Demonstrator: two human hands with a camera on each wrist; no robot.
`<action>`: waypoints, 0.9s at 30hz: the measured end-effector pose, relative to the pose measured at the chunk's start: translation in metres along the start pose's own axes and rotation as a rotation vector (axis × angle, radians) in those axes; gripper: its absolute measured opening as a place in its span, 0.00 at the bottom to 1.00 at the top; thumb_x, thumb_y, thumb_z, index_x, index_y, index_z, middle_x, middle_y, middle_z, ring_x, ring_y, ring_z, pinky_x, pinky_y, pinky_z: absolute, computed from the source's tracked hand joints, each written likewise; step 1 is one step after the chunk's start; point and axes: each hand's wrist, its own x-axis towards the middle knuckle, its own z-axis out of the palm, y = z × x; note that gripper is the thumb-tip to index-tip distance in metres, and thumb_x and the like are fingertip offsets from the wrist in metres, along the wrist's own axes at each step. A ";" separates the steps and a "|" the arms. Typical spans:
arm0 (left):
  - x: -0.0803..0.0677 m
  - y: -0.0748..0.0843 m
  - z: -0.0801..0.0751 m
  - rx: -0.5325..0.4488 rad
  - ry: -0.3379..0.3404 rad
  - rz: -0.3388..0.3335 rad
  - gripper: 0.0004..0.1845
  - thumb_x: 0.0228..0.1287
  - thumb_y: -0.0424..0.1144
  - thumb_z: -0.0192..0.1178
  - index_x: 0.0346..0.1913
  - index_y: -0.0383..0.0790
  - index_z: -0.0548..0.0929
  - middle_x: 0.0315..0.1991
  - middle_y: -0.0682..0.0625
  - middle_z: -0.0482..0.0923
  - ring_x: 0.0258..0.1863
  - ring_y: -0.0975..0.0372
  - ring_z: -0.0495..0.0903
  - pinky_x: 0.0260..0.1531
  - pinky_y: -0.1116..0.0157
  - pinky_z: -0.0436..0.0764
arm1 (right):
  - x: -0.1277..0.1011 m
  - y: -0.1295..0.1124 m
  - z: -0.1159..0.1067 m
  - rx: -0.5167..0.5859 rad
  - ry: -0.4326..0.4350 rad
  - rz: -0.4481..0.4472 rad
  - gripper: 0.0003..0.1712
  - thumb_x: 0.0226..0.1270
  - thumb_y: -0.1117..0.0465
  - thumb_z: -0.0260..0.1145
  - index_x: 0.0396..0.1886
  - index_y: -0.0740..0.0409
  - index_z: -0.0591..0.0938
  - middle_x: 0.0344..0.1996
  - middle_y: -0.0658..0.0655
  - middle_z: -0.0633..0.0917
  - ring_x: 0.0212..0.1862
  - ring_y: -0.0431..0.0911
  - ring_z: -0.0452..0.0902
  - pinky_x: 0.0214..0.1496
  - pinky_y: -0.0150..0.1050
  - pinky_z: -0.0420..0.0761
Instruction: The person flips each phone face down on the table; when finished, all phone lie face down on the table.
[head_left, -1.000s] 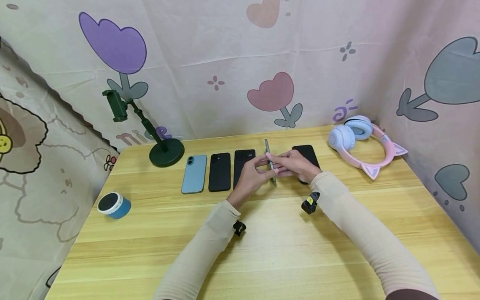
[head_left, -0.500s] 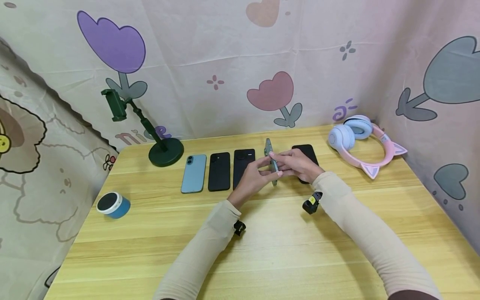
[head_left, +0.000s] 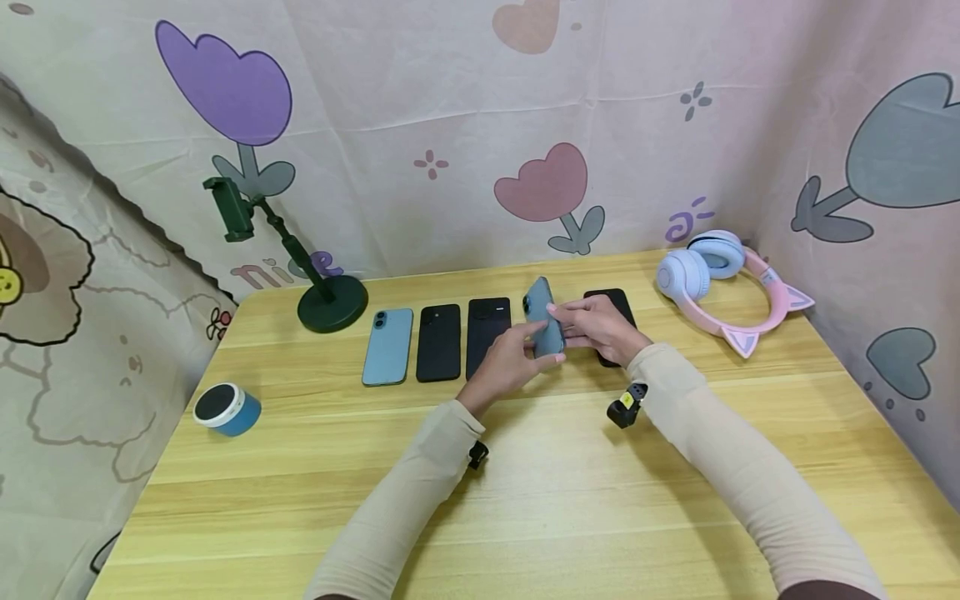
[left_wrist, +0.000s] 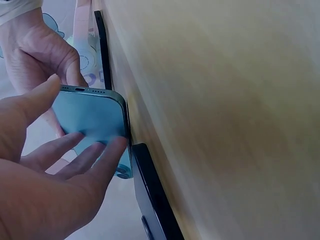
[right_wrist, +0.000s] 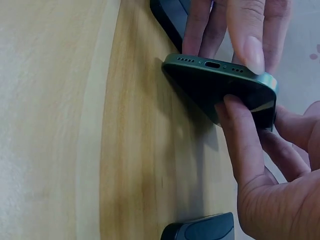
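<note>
A blue phone [head_left: 547,321] is held tilted above the table by both hands, its back and camera lenses facing left. My left hand [head_left: 501,367] pinches its lower end; in the left wrist view the thumb lies at the bottom edge by the charging port and the fingers touch the blue back [left_wrist: 90,115]. From the other side, my right hand [head_left: 603,327] grips it, and the right wrist view has its fingers against the dark screen [right_wrist: 200,82]. Left of the hands lie a light-blue phone [head_left: 387,348], a black phone [head_left: 438,343] and another black phone [head_left: 487,325], partly covered by the left hand.
A further black phone [head_left: 618,307] lies partly under the right hand. Pink and blue cat-ear headphones [head_left: 738,292] sit at the back right. A green phone stand [head_left: 333,305] stands back left, with a blue and white round device [head_left: 228,410] nearer the left edge.
The held phone has turned from edge-on to showing its blue back. Both hands stay at nearly the same place, the right having shifted slightly to the right.
</note>
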 end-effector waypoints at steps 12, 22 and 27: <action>0.001 0.000 0.000 0.162 -0.027 0.025 0.37 0.69 0.46 0.67 0.75 0.36 0.67 0.76 0.43 0.61 0.72 0.49 0.65 0.65 0.51 0.72 | 0.001 0.007 -0.002 0.000 0.050 -0.019 0.27 0.74 0.58 0.66 0.64 0.72 0.77 0.44 0.63 0.87 0.39 0.44 0.86 0.47 0.38 0.85; 0.001 -0.001 0.002 0.248 -0.028 -0.007 0.36 0.69 0.48 0.67 0.73 0.33 0.70 0.76 0.41 0.61 0.73 0.46 0.63 0.65 0.50 0.72 | 0.005 0.013 -0.002 -0.094 0.157 -0.019 0.22 0.72 0.59 0.69 0.56 0.73 0.83 0.32 0.57 0.88 0.30 0.40 0.84 0.42 0.37 0.86; 0.001 -0.001 0.002 0.259 -0.021 0.000 0.35 0.69 0.47 0.68 0.72 0.32 0.71 0.74 0.41 0.66 0.70 0.49 0.68 0.63 0.52 0.75 | 0.006 0.017 -0.002 -0.167 0.185 -0.045 0.18 0.71 0.61 0.69 0.51 0.74 0.85 0.30 0.57 0.87 0.28 0.41 0.83 0.41 0.39 0.87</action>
